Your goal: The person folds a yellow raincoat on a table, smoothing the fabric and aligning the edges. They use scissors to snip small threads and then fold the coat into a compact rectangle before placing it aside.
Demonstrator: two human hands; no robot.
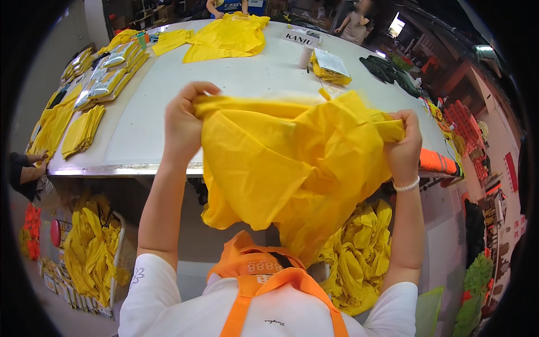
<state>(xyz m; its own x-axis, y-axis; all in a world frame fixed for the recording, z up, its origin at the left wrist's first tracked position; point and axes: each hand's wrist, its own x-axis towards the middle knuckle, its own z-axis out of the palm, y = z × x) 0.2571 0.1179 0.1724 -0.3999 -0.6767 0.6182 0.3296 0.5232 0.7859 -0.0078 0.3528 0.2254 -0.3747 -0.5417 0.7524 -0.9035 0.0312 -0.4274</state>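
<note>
White counter [168, 112] stretches ahead, far side piled with yellow cloth. My left hand [182, 126] and right hand [403, 147] each clench the yellow garment [281, 168], held up near me. Keeping both grips level should let it hang straight.

room — workshop | large white table [241, 78] | grey floor [56, 314] | bright doorway [396, 24] at back

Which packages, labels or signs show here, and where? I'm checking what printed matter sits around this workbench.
Sign card: far end of the white table, white rectangle, dark lettering.
Paper sheet: lying on a yellow bundle beside it, white.
Sealed packs: rows along the table's left edge, silvery wrap over yellow.
Wall sign: far right, red, upright.
</note>
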